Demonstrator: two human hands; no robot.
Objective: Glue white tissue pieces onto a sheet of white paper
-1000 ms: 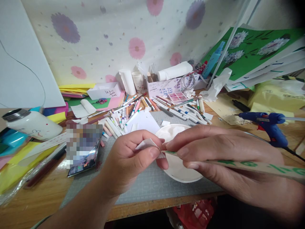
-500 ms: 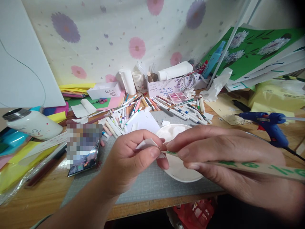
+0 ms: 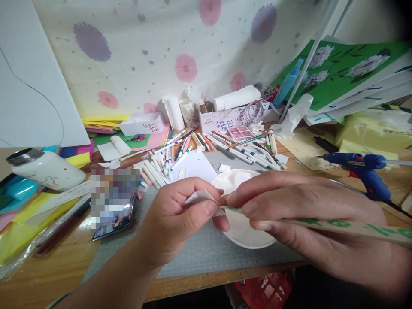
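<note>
Protruding from between left fingers (image 3: 193, 183), a small white paper (image 3: 200, 196).

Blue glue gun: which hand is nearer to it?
Right. The right hand is near the glue gun, to its left; the left hand is farther left, pinching white paper.

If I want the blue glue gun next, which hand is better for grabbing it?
Probably the right hand: the blue glue gun lies on that side, nearer to it. It would first need to release the green-marked stick. The left hand, pinching white paper, is farther off.
</note>
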